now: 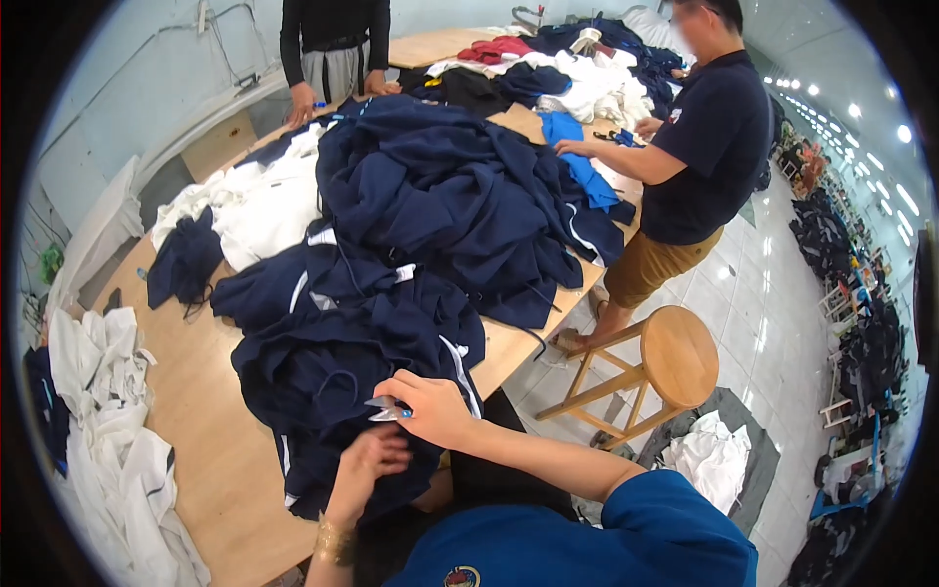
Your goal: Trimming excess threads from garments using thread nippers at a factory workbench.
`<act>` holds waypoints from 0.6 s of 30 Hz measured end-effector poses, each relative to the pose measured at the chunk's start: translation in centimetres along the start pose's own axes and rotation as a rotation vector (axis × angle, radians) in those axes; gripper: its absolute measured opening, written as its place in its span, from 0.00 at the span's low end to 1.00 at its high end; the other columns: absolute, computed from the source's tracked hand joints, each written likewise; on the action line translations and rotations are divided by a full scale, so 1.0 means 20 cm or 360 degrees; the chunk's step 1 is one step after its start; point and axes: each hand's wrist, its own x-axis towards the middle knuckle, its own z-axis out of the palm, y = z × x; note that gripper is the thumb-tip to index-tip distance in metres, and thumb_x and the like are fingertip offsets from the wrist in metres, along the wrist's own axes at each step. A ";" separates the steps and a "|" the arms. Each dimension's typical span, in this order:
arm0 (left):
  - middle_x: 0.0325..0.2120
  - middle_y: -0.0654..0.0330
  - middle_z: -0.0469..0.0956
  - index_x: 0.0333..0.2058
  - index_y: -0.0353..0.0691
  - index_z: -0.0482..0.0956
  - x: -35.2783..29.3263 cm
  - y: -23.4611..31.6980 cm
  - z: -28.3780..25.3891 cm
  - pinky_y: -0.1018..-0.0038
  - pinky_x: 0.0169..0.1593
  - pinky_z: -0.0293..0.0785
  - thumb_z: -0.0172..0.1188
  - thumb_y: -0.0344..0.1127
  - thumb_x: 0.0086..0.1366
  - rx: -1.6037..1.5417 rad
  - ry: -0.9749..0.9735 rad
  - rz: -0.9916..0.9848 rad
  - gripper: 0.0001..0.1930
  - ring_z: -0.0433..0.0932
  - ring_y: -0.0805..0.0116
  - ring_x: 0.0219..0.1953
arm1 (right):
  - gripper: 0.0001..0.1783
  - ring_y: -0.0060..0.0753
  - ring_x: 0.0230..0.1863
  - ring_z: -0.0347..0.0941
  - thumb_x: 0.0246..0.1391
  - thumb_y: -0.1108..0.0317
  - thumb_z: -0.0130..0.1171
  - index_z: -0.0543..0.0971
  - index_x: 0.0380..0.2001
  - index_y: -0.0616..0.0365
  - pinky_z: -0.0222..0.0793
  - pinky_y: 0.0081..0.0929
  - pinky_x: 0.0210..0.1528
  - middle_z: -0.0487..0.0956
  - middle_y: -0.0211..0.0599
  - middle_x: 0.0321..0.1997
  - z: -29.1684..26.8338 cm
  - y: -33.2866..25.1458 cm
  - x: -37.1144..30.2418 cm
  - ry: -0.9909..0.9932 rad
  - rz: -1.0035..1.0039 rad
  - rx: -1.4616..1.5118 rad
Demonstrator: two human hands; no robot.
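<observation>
My right hand (428, 409) is closed round a small pair of thread snips (383, 409), whose pale pointed blades stick out to the left with a gap between them. Under the blades lies a navy garment (293, 377) with a white stripe and a cord loop, bunched at the table's near edge. Just below and left of the snips, my left hand (375, 460) hovers over or touches the same navy cloth. Motion smears its fingers, so their grip cannot be made out. A gold-coloured bracelet (335, 541) circles my left wrist.
A tall heap of navy garments (440, 186) covers the table's (201, 391) middle, with white garments (269, 201) to its left and more at far left. A wooden stool (680, 357) stands right. Two people work across and at the right, one handling blue cloth (587, 171).
</observation>
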 end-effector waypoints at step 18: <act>0.34 0.52 0.80 0.31 0.30 0.75 0.03 -0.03 0.11 0.66 0.46 0.77 0.52 0.36 0.67 -0.0788 0.0326 0.0284 0.12 0.80 0.65 0.38 | 0.07 0.14 0.30 0.64 0.48 0.78 0.60 0.81 0.33 0.59 0.58 0.14 0.34 0.74 0.25 0.32 -0.27 -0.07 -0.02 -0.0110 0.1093 0.1080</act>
